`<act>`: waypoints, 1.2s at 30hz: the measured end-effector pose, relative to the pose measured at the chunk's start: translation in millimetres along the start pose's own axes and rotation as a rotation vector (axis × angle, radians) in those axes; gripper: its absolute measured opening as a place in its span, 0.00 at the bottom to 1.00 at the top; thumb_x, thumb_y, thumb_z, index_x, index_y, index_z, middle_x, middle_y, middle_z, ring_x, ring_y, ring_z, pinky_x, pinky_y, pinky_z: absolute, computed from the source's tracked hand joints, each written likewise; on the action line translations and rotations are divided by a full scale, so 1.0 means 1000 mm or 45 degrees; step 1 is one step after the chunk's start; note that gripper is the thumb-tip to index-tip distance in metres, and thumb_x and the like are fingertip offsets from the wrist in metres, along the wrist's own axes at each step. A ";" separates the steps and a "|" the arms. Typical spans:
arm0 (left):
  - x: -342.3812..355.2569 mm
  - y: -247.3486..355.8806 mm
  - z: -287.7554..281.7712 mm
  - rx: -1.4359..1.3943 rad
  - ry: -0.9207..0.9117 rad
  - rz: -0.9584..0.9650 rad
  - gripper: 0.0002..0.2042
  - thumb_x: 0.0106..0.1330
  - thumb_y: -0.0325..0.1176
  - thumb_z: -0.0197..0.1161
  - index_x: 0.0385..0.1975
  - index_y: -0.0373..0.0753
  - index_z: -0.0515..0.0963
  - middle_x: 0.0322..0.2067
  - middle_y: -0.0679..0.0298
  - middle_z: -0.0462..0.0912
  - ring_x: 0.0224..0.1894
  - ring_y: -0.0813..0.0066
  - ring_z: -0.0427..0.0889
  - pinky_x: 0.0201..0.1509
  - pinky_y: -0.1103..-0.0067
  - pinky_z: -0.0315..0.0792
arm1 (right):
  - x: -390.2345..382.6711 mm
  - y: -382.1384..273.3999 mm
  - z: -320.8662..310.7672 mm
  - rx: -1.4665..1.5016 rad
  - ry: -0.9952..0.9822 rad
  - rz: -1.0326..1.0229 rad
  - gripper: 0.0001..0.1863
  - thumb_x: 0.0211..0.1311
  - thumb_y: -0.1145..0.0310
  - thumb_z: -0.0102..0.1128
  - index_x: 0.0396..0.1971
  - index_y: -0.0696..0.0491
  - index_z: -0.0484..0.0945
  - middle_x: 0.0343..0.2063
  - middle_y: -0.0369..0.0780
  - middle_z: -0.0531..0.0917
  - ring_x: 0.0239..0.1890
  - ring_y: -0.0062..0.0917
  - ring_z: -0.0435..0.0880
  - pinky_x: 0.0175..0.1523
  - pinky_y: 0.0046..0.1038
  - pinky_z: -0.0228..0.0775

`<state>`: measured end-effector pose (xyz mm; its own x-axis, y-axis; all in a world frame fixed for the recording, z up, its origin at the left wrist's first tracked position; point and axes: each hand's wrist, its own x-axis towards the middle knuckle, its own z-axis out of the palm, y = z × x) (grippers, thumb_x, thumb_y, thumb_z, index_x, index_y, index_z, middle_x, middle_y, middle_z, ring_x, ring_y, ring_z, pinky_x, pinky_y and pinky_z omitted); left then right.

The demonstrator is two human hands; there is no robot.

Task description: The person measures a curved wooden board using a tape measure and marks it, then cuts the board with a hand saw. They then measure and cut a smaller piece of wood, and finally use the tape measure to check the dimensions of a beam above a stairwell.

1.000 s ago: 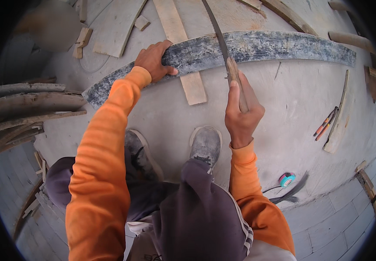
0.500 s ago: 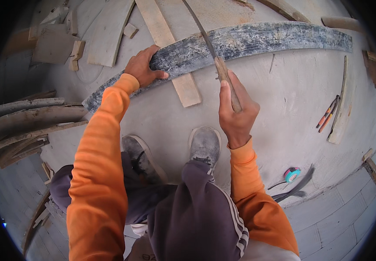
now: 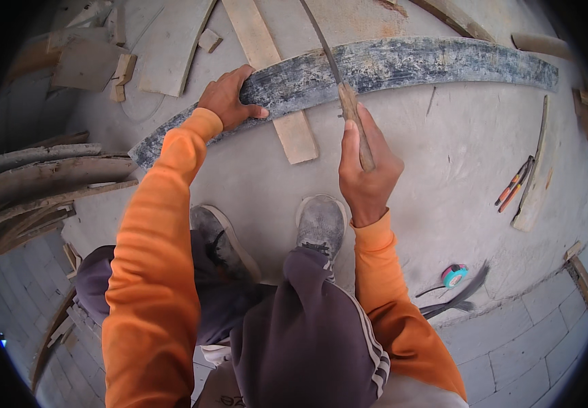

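The left hand [image 3: 229, 102], fingers [image 3: 234, 80] half open, grips the stained, probably stiff board [image 3: 430, 64], best held by its 2 long edges. The board lies across a pale plank [image 3: 296, 138]; the right hand [image 3: 373, 173] wraps its fingers round a handsaw [image 3: 336, 72].

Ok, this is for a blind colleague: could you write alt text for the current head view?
A person's left hand holds a long, curved-looking stained board while the right hand holds a wooden-handled saw across it. A paler plank crosses underneath; a plier-like tool and tape measure lie at right.
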<state>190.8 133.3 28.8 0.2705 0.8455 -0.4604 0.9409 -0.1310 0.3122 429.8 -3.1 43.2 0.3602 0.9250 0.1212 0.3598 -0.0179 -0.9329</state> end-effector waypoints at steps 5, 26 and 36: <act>0.003 -0.001 -0.003 -0.023 -0.031 -0.037 0.35 0.48 0.47 0.82 0.56 0.43 0.75 0.50 0.54 0.83 0.56 0.52 0.81 0.61 0.63 0.73 | -0.125 -0.013 -0.088 -0.245 -0.096 0.118 0.18 0.68 0.80 0.59 0.56 0.69 0.79 0.45 0.56 0.88 0.41 0.31 0.91 0.45 0.23 0.80; 0.012 -0.001 0.002 -0.069 -0.038 0.001 0.37 0.44 0.47 0.85 0.50 0.34 0.74 0.44 0.46 0.84 0.50 0.48 0.83 0.56 0.63 0.74 | -0.016 -0.001 -0.023 -0.114 -0.025 0.084 0.18 0.65 0.80 0.63 0.55 0.66 0.80 0.41 0.53 0.89 0.32 0.28 0.91 0.36 0.24 0.79; 0.000 -0.008 0.002 0.008 0.060 -0.009 0.36 0.44 0.50 0.84 0.48 0.35 0.76 0.42 0.48 0.85 0.49 0.48 0.83 0.56 0.63 0.75 | -0.118 -0.022 -0.086 -0.275 -0.178 0.153 0.19 0.67 0.81 0.57 0.56 0.72 0.76 0.46 0.58 0.87 0.43 0.34 0.92 0.45 0.25 0.82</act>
<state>183.9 133.4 24.8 0.2542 0.8697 -0.4231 0.9441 -0.1281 0.3037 453.3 -144.6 78.5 0.2945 0.9545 -0.0477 0.5024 -0.1971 -0.8419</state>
